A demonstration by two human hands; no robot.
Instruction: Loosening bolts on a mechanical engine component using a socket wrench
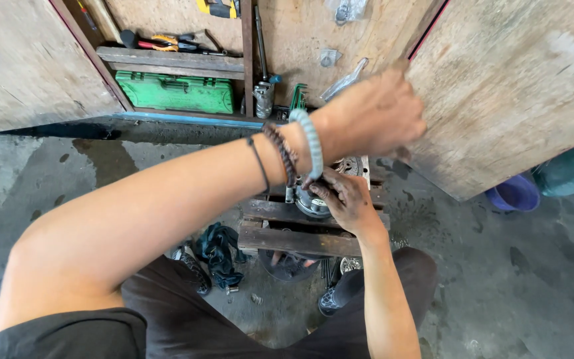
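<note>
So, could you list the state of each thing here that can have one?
Left hand: raised, touching the edge of the cabinet door.
Right hand: resting on a metal machine part.
Cabinet door: swung open.
Green tool case: closed, lying flat under a shelf.
Dark rag: crumpled on the floor.

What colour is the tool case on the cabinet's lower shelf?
Green. The tool case shows clearly in the head view, upper left, beyond the left hand.
</note>
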